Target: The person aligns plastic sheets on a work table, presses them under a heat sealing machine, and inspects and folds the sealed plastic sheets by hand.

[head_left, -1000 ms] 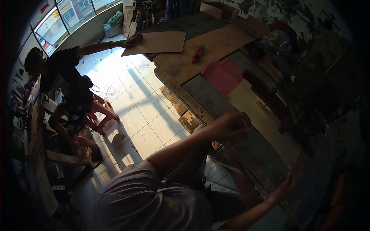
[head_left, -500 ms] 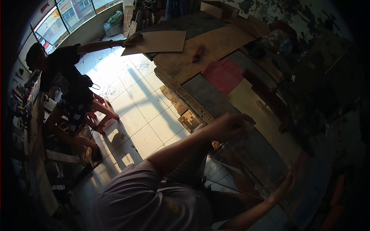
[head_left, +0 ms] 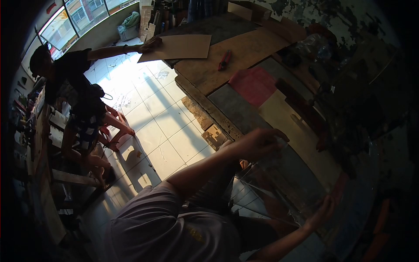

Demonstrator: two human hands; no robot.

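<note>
My left hand (head_left: pixel 264 142) is raised over the near edge of the workbench, its fingers closed in a pinch. Lower right, my right hand (head_left: pixel 321 212) has its fingers closed on the edge of a clear plastic sheet (head_left: pixel 266 192). The see-through sheet stretches between my two hands, and its exact outline is hard to make out. Beyond the hands a pale flat board (head_left: pixel 283 118) lies on the bench, partly under a dark bar-like piece (head_left: pixel 301 105). A red cloth-like piece (head_left: pixel 253 85) lies at the board's far end.
A red utility knife (head_left: pixel 224 60) rests on the wooden bench top (head_left: pixel 196 74). Across the bench corner, another person (head_left: pixel 72 74) holds a brown board (head_left: pixel 181 47) with one hand. A red stool (head_left: pixel 115 126) stands on the tiled floor (head_left: pixel 161 144). Dark clutter fills the right side.
My hands and the plastic sheet stay almost in place. The other person's body and legs shift slightly, while their hand stays on the brown board.
</note>
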